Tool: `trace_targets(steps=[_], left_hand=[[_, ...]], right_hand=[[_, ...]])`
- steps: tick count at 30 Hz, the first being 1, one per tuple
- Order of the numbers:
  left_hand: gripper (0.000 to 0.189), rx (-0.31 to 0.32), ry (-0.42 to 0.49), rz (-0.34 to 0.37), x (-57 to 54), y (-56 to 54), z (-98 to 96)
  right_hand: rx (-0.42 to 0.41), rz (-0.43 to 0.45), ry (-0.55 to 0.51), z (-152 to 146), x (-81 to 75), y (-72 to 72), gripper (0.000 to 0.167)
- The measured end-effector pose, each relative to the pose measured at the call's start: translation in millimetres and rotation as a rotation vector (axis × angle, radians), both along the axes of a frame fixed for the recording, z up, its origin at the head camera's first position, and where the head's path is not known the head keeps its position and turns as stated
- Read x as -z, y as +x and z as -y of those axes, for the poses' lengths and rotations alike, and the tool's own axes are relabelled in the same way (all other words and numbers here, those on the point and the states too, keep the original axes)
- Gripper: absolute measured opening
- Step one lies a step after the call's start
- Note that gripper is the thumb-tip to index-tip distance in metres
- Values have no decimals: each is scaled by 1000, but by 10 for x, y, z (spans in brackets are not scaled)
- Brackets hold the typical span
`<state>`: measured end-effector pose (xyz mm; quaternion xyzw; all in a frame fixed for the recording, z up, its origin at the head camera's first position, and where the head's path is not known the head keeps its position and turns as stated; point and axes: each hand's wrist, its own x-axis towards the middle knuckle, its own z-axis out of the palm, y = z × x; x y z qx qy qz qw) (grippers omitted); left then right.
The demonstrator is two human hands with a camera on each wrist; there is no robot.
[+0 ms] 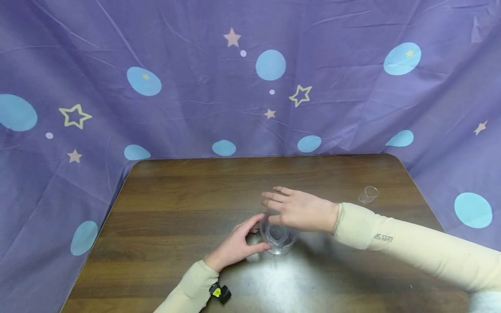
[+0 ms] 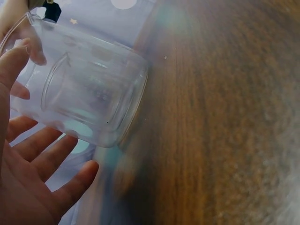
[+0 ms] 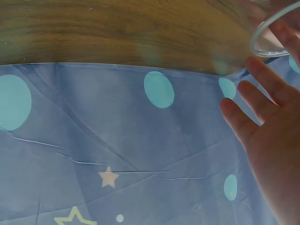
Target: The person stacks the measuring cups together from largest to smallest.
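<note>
A clear beaker (image 1: 288,240) stands upright on the table (image 1: 176,195), a smaller beaker (image 2: 84,96) nested inside.

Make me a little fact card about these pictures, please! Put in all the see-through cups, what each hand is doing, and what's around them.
Middle: large clear round cup, standing on a brown wood-grain table
Inside it: smaller clear round cup
Off to the right: separate clear round cup
Cup material: glass or plastic, can't tell
Left hand: thumb and fingers around the large cup
Right hand: over the large cup, fingers stretched out
Behind: purple cloth with blue ovals and stars
</note>
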<state>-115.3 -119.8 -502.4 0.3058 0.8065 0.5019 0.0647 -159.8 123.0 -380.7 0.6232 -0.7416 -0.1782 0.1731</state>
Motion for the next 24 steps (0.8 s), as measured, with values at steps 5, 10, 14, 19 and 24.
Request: trace_targets(steps=[5, 10, 14, 19, 24], left_hand=[[76, 6, 8, 22, -4, -2, -4], [76, 19, 24, 2, 4, -8, -7], [76, 19, 38, -22, 1, -9, -8], [79, 23, 33, -7, -16, 7, -15], [83, 37, 17, 9, -1, 20, -23]], right_hand=[[25, 88, -27, -64, -44, 1, 33], [41, 149, -48, -118, -67, 6, 35], [46, 164, -60, -149, -56, 17, 33], [46, 179, -84, -188, -44, 48, 29], [43, 199, -127, -243, -31, 67, 28]])
